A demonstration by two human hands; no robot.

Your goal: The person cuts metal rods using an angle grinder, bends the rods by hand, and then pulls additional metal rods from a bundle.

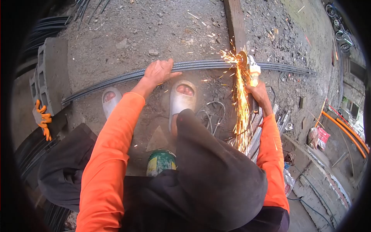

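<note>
Several ribbed steel bars point(208, 65) lie side by side across the ground in a gently curved bundle. My left hand point(158, 73) is over the bundle, its thumb on the near side and its fingers on the far side. In my right hand point(259, 94) is an angle grinder point(254, 73), gripped by its body. The grinder's disc point(242, 60) meets the bars, and bright sparks point(242, 116) stream down toward me, with some flying up and left. The exact contact point is hidden by the glare.
A wooden beam point(235, 23) runs away from me near the cut. Left, a concrete block point(54, 75) stands by the bars' end, with orange gloves point(43, 120) on it. My sandalled foot point(183, 96) is close to the bars. A green-and-white can point(161, 161) stands between my legs.
</note>
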